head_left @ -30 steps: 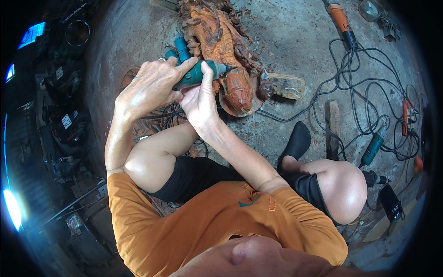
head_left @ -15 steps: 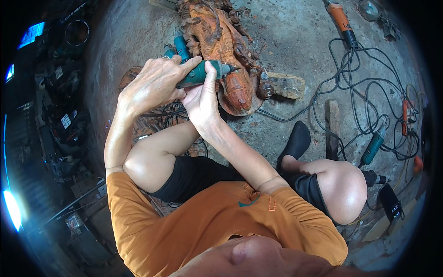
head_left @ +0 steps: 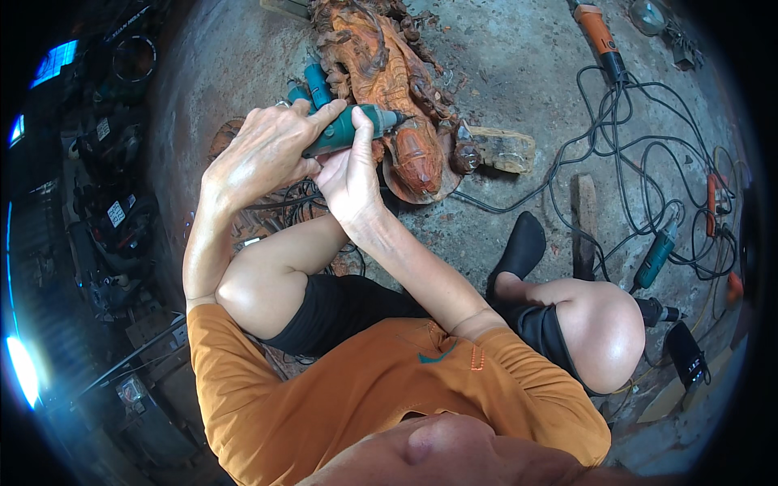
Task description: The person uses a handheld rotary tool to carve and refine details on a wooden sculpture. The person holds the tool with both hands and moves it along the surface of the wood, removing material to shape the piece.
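Both hands grip a teal grinder (head_left: 344, 130). Left hand (head_left: 263, 154) wraps fingers over its body; right hand (head_left: 350, 174) clasps from below. Its tip, beyond the fingertips, meets the carving (head_left: 397, 89).

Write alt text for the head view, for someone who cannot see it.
Both hands grip a teal rotary tool, the left hand on top and the right hand beneath, its tip against a reddish wood carving lying on a concrete floor. The person sits in an orange shirt with bare knees; black cables and other power tools lie to the right.
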Available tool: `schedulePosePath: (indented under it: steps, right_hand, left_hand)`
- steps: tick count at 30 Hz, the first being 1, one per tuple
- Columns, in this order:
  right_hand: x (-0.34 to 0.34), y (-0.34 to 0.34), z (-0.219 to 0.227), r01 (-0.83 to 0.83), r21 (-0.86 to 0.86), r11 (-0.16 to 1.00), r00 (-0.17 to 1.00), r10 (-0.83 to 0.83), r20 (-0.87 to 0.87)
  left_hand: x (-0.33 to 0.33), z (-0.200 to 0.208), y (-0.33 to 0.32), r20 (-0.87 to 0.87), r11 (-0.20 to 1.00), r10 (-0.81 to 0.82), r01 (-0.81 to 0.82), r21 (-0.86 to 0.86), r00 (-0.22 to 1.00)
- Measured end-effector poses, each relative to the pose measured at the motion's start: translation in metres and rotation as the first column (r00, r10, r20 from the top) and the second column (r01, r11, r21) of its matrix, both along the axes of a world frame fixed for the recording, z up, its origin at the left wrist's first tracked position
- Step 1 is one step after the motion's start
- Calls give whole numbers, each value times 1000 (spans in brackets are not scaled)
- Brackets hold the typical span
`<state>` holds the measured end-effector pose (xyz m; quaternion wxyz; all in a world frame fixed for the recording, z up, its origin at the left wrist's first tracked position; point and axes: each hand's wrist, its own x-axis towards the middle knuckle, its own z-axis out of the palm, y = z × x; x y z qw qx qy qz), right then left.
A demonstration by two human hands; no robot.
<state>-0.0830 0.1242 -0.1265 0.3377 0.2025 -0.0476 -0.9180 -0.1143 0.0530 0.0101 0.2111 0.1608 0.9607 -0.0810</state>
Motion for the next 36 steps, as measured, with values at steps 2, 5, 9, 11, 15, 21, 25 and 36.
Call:
schedulePosePath:
  steps: [2,5,9,11,15,21,25,36]
  right_hand:
    - [0,0,0,-1,-16,1000,1000,1,-4]
    - [0,1,3,-5,-11,1000,1000,5,-7]
    - [1,2,5,-4,2,1000,1000,4,-1]
    - [2,0,2,1,20,1000,1000,-1,-17]
    - [1,5,6,1,28,1000,1000,-1,-14]
    - [-3,4,6,47,32,998,999,-46,-29]
    - [-5,9,10,30,27,999,999,-29,-20]
    - [-5,10,9,38,13,999,998,-39,58]
  left_hand:
    - [0,3,3,20,1000,16,-16,-9,1000]
    - [0,6,5,35,1000,29,-29,-10,999]
    - [-1,6,4,46,999,33,-34,20,998]
    - [-3,4,2,35,1000,10,-10,13,999]
    - [-6,0,0,49,1000,9,-8,-16,999]
    - [-13,2,0,58,1000,-23,23,10,998]
    - [-17,3,6,87,1000,-3,4,-9,996]
    - [-21,-2,4,94,999,-36,36,5,995]
